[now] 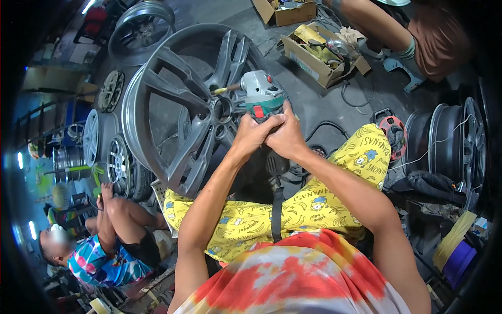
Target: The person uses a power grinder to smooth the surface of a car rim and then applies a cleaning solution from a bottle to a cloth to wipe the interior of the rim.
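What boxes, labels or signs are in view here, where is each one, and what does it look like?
Open cardboard box: floor ahead, right of the grey alloy wheel; brown, rectangular, full of tools and rags.
Second cardboard box: top edge, farther back; brown, open.
No signs or screens show.

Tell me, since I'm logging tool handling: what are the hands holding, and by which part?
Both hands, left hand and right hand, grip an angle grinder around its body, behind the head.

Grinder body (272, 157) behind both hands (269, 136)
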Motion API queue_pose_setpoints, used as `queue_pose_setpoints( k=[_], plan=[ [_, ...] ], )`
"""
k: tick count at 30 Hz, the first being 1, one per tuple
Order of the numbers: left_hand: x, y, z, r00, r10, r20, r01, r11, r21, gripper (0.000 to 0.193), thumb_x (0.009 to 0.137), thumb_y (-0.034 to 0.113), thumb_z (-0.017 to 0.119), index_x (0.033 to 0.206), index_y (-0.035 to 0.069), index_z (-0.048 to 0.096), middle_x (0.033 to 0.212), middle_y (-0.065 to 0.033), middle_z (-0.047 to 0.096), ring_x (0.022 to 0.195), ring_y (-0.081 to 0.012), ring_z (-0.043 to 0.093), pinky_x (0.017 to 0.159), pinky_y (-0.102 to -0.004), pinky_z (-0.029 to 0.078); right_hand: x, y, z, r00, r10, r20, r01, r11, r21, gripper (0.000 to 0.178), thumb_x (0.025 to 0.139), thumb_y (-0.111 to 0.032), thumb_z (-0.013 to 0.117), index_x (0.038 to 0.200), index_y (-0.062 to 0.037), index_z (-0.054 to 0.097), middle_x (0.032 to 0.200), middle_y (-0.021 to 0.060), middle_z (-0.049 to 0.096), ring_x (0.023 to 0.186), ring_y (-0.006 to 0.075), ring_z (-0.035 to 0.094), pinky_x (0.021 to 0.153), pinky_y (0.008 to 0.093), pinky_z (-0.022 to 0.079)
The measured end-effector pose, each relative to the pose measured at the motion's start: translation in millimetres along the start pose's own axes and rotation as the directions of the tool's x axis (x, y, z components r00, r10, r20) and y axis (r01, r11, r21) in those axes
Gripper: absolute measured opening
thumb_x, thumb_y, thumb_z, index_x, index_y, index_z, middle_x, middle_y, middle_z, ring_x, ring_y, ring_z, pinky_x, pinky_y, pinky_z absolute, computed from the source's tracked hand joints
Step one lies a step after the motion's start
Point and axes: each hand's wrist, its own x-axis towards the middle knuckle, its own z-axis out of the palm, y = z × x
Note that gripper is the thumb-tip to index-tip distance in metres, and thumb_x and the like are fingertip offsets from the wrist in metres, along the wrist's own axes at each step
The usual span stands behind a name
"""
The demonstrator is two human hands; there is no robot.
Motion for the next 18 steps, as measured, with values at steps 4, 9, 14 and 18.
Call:
queue_pose_setpoints(
  k=[4,9,14,18],
  plan=[
    [-4.7,1.8,7.3,0.993,0.112,0.039,-0.116,0.988,0.105,0.041,0.093,0.034,0.078,0.113,-0.001,0.07,0.1,-0.0047,0.072,0.087,-0.0095,0.065,0.079,-0.0277,0.053,-6.1,-1.5,-15.4,1.0,-0.016,0.003,0.016,0.998,0.054,0.067,0.073,-0.015,0.086,0.125,0.0016,0.047,0.102,0.0202,0.071,0.094,0.0304,0.073,0.085,0.0404,0.057],
    [-46.3,59.6,-16.8,0.75,0.639,0.168,-0.501,0.384,0.775,0.026,0.093,0.024,0.078,0.107,0.003,0.075,0.112,-0.0145,0.075,0.101,-0.032,0.07,0.09,-0.0402,0.054,-4.6,-21.0,-48.3,1.0,-0.017,0.019,0.011,0.965,0.26,0.064,0.076,-0.01,0.088,0.129,-0.0011,0.053,0.114,0.0085,0.07,0.1,0.0156,0.067,0.092,0.0341,0.055],
    [-85.2,109.0,-120.4,0.324,0.944,-0.068,0.243,-0.014,0.97,0.035,0.104,0.023,0.065,0.13,0.001,0.067,0.138,-0.0167,0.064,0.133,-0.0352,0.055,0.115,-0.046,0.039,-6.5,-39.8,-48.4,0.999,-0.014,0.045,0.003,0.975,0.222,0.065,0.077,-0.016,0.089,0.131,-0.0021,0.056,0.113,0.0062,0.07,0.101,0.0145,0.065,0.094,0.0321,0.053],
    [-82.1,100.9,-160.3,0.414,0.906,-0.092,0.216,0.0,0.976,0.039,0.107,0.027,0.06,0.133,-0.001,0.066,0.139,-0.0182,0.064,0.134,-0.0369,0.055,0.115,-0.0456,0.039,-3.2,-46.9,-43.6,0.985,0.025,0.17,-0.045,0.992,0.114,0.063,0.075,-0.016,0.089,0.129,-0.0016,0.06,0.112,0.0075,0.071,0.102,0.0154,0.066,0.095,0.0323,0.052]
  ],
)
